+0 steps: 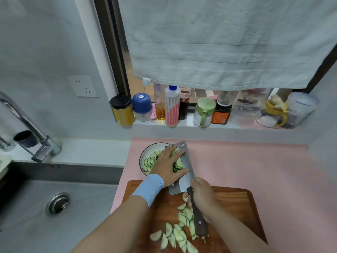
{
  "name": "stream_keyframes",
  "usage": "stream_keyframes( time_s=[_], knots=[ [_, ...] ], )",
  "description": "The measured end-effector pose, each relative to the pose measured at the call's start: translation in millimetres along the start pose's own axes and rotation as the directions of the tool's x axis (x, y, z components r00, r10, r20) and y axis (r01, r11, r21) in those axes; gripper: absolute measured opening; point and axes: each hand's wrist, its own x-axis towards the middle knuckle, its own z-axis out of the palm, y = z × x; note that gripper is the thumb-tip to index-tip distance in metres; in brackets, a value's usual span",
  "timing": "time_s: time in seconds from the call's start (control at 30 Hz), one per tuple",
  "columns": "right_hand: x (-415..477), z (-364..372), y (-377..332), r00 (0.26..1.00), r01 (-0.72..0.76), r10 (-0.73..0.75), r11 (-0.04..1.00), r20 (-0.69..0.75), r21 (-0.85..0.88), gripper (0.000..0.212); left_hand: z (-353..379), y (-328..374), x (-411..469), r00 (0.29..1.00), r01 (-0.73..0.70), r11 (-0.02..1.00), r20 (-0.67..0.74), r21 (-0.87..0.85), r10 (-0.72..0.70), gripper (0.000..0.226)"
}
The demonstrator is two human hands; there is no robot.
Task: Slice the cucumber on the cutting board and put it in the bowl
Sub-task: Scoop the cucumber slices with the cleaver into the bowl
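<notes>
Beyond the cutting board [233, 199], the bowl [141, 162] holds cucumber slices [150, 160].

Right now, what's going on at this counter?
A person is moving cut cucumber to the bowl. The right hand grips the cleaver by its handle, with the blade held over the bowl. The left hand presses flat on a pile of slices on the blade. Other slices already lie in the bowl, and many loose slices wait on the cutting board.
</notes>
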Motion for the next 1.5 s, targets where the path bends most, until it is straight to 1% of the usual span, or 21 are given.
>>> stream_keyframes(
  time_s=[0.17,0.37,0.43,0.5,0.53,0.6,0.67,0.7,0.73,0.8,0.87,0.93,1.0,1.03,1.07,1.13,1.2,1.27,1.37,1.43,1.5],
  knots=[
    [28.3,20.8,-14.6,0.998,-0.039,0.038,0.998,-0.04,-0.041,0.027,-4.2,-28.4,25.1,0.998,0.057,0.995,0.004,-0.076,-0.057,0.057],
    [41.0,28.8,-12.2,0.994,-0.075,0.063,0.987,-0.083,-0.14,0.028,-2.1,-59.8,38.1,0.983,0.185,0.981,-0.002,-0.05,-0.185,0.028],
    [40.7,28.6,-12.9,0.993,-0.084,0.071,0.985,-0.091,-0.15,0.027,-2.6,-71.5,38.0,0.971,0.237,0.97,-0.017,-0.047,-0.238,0.023],
    [39.2,27.6,-14.8,0.993,-0.088,0.076,0.984,-0.085,-0.152,0.026,-5.0,-77.9,32.4,0.959,0.266,0.955,-0.067,-0.13,-0.276,0.027],
    [38.4,27.1,-16.0,0.994,-0.09,0.078,0.984,-0.083,-0.155,0.025,-6.2,-78.1,29.2,0.96,0.25,0.955,-0.083,-0.161,-0.266,0.031],
    [37.6,26.8,-18.3,0.994,-0.091,0.079,0.981,-0.078,-0.17,0.026,-8.7,-74.1,25.2,0.99,0.125,0.985,-0.055,-0.12,-0.133,0.043],
    [37.3,28.0,-19.9,0.994,-0.089,0.076,0.977,-0.073,-0.192,0.027,-6.7,-70.9,24.8,1.0,-0.03,0.999,0.006,0.011,0.03,0.049],
    [37.3,28.8,-20.3,0.995,-0.086,0.071,0.974,-0.074,-0.209,0.027,-4.3,-73.2,25.0,0.998,-0.055,0.997,0.036,0.049,0.054,0.05],
    [36.8,29.4,-20.4,0.995,-0.081,0.066,0.971,-0.077,-0.225,0.028,-1.9,-77.6,25.2,0.998,-0.03,0.998,0.058,0.062,0.026,0.049],
    [35.0,29.8,-18.9,0.995,-0.076,0.058,0.967,-0.079,-0.245,0.028,0.0,-86.7,22.4,0.996,0.075,0.994,0.046,0.077,-0.079,0.04],
    [33.3,29.4,-17.9,0.995,-0.076,0.056,0.964,-0.085,-0.256,0.028,-3.4,-90.6,18.5,0.991,0.135,0.982,-0.043,0.136,-0.13,0.03],
    [31.9,29.4,-18.7,0.995,-0.068,0.046,0.963,-0.09,-0.262,0.029,-5.3,-88.7,13.0,0.988,0.109,0.989,-0.119,0.099,-0.097,0.037],
    [30.4,30.8,-21.1,0.994,-0.067,0.044,0.965,-0.097,-0.252,0.028,-5.1,-82.8,6.7,0.995,0.067,0.997,-0.08,0.05,-0.062,0.057],
    [29.4,31.7,-22.2,0.994,-0.065,0.041,0.966,-0.1,-0.251,0.028,-2.7,-82.2,4.7,0.996,0.07,0.996,-0.058,0.058,-0.067,0.061],
    [28.4,32.8,-23.4,0.994,-0.061,0.036,0.965,-0.101,-0.253,0.028,-0.4,-83.0,3.2,0.995,0.089,0.994,-0.054,0.071,-0.085,0.057],
    [26.8,33.5,-24.3,0.994,-0.062,0.036,0.964,-0.106,-0.258,0.028,1.3,-86.9,0.4,0.985,0.145,0.987,-0.104,0.071,-0.137,0.045],
    [25.1,33.6,-24.9,0.992,-0.073,0.045,0.967,-0.117,-0.246,0.027,-0.9,-88.5,-3.3,0.97,0.189,0.982,-0.158,0.027,-0.183,0.04],
    [23.5,33.2,-25.0,0.991,-0.073,0.042,0.967,-0.127,-0.243,0.027,-2.6,-85.0,-6.8,0.974,0.152,0.988,-0.165,-0.026,-0.154,0.043],
    [21.8,33.5,-23.2,0.99,-0.067,0.033,0.967,-0.138,-0.244,0.027,-2.6,-75.4,-11.4,0.993,0.067,0.998,-0.099,0.0,-0.067,0.051],
    [20.3,33.6,-21.2,0.989,-0.064,0.029,0.966,-0.142,-0.249,0.027,-1.1,-77.2,-13.6,0.986,0.117,0.993,-0.126,0.023,-0.113,0.044],
    [17.7,31.6,-20.0,0.989,-0.052,0.014,0.964,-0.147,-0.26,0.027,-4.2,-76.9,-16.9,0.964,0.215,0.977,-0.16,-0.006,-0.213,0.041]
  ],
)
